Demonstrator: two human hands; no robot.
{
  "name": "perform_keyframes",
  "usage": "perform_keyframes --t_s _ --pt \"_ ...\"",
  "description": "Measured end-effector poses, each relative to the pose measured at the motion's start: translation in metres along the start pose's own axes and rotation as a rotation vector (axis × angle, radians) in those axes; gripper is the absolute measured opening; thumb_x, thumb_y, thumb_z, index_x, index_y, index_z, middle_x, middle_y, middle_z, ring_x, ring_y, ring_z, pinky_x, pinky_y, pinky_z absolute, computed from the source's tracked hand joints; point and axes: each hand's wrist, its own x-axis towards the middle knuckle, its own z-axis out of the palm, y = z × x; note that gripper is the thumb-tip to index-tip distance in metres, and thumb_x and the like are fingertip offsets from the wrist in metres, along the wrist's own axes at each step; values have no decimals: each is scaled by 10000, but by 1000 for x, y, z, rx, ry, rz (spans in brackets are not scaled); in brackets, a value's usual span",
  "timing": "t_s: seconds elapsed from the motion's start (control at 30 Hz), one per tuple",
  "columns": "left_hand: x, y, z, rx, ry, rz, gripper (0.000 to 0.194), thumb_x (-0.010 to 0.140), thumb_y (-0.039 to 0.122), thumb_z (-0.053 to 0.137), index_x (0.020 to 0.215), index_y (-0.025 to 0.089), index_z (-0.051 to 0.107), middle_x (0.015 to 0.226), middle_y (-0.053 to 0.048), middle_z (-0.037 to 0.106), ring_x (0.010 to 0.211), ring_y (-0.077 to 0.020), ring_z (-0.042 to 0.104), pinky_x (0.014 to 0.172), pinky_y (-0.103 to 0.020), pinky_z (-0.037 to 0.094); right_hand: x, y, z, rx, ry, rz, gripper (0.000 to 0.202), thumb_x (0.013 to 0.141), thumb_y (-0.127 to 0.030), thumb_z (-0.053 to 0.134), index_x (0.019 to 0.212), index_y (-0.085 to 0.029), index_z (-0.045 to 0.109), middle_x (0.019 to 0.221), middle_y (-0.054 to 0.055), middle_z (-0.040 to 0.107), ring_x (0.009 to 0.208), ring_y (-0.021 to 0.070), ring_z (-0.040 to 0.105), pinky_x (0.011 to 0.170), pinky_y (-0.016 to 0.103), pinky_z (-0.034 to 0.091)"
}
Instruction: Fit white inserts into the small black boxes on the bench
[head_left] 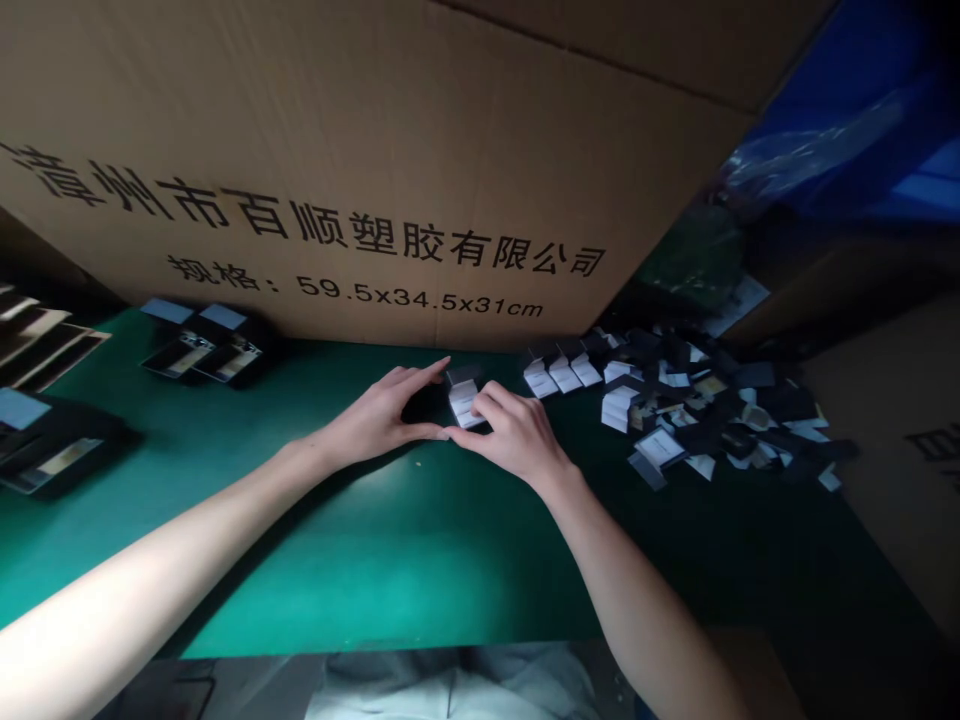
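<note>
A small folded card piece, white with a dark flap, stands on the green table between my two hands. My left hand is at its left side, thumb and index finger stretched apart. The thumb tip reaches the piece's near edge, next to my right thumb. My right hand grips the piece from the right, with curled fingers on the white part and the thumb along the front. To the right of it, several similar white card pieces stand in a short row.
A heap of loose black and white pieces spreads over the right side. Small open black boxes stand at the back left, another black box nearer. A large printed cardboard carton walls off the back of the green table.
</note>
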Motion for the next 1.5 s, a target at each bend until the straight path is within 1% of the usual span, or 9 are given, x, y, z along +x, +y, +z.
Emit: perform_keyframes --t_s 0.13,0.23,0.37,0.5,0.6,0.93,1.07,1.3,1.5 --pt "-1 0 0 6 -10 -9 929 961 658 684 1702 178 393 1473 -177 668 1317 -338 618 1114 -471 528 -1 4 -6 -66 -49 84 232 987 -357 696 833 -187 658 885 28 665 687 115 570 592 273 313" --pt "-1 3 -1 5 -15 -7 812 1007 580 642 1668 152 446 1478 -163 682 1362 -323 607 1154 -470 513 -5 10 -10 -109 -50 155 210 974 -338 661 825 -191 649 872 24 648 657 116 531 586 296 270" --pt "-1 7 -3 16 -21 -10 693 1041 560 570 1603 157 535 1518 -160 662 1386 -323 609 1163 -482 518 -10 19 -14 -127 -35 225 202 938 -346 668 798 -207 622 854 15 624 646 126 516 582 317 250" --pt "-1 8 -4 29 -33 -13 664 1056 547 530 1576 135 560 1533 -178 648 1400 -326 603 1176 -494 509 -11 24 -17 -118 -28 267 188 924 -336 674 795 -217 606 856 16 603 632 129 509 571 313 276" --pt "-1 9 -4 35 -36 -19 646 1058 537 514 1565 141 574 1525 -178 655 1396 -332 608 1176 -505 511 -11 25 -17 -127 -18 290 203 952 -353 672 815 -219 605 857 17 590 617 129 508 561 309 293" --pt "0 9 -4 53 -31 -3 597 1073 522 494 1526 153 616 1481 -170 680 1376 -324 623 1171 -477 517 -11 27 -4 -121 60 327 170 1023 -350 659 927 -212 635 979 60 650 769 173 645 593 284 383" --pt "0 7 -3 56 -40 6 585 1080 520 489 1510 148 631 1479 -170 677 1373 -318 619 1175 -466 511 -10 29 1 -103 87 337 232 1043 -419 671 943 -211 649 1001 67 670 790 186 670 602 288 396" --pt "0 8 -3 51 -47 6 547 1086 515 483 1468 169 666 1482 -151 679 1392 -315 605 1195 -464 494 -9 35 3 -33 87 338 313 995 -517 736 1043 -211 691 1075 83 705 872 227 718 655 308 480" --pt "0 8 -4 52 -51 17 519 1083 502 481 1426 175 692 1472 -144 688 1385 -313 611 1183 -474 505 -11 39 -1 18 22 277 224 1027 -392 706 1159 -211 718 1170 102 698 924 237 739 720 328 547"
